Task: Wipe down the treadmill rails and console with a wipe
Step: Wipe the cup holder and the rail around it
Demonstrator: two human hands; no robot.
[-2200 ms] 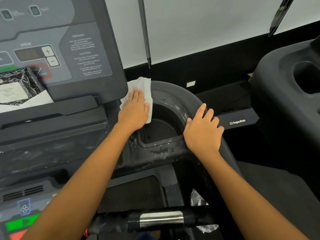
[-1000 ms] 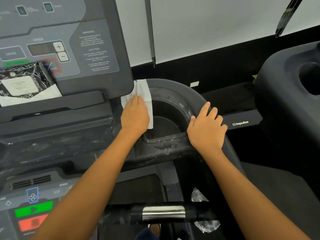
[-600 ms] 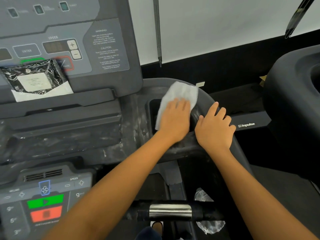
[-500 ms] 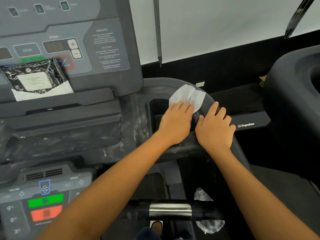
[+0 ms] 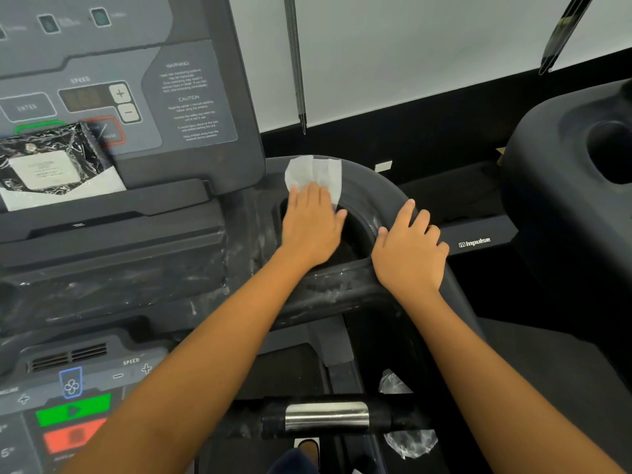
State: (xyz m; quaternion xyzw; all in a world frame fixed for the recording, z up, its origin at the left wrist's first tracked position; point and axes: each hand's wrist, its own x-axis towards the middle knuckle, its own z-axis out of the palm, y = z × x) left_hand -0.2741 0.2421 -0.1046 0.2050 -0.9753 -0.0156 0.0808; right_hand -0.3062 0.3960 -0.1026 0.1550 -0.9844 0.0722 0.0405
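My left hand lies flat with straight fingers on a white wipe, pressing it against the far rim of the dark cup holder at the right end of the treadmill console. The wipe sticks out beyond my fingertips onto the curved black rail. My right hand rests on that rail to the right of the cup holder, fingers spread over its top. Wet streaks show on the rail below both hands.
A black wipe packet leans on the console ledge at the left. Green and red buttons sit at the lower left. A handlebar with a metal sensor crosses below. A second machine stands to the right.
My left hand has slid the wipe from the cup holder's left edge over to its right rim, then back left onto the far rim. My right hand has stayed on the rail.
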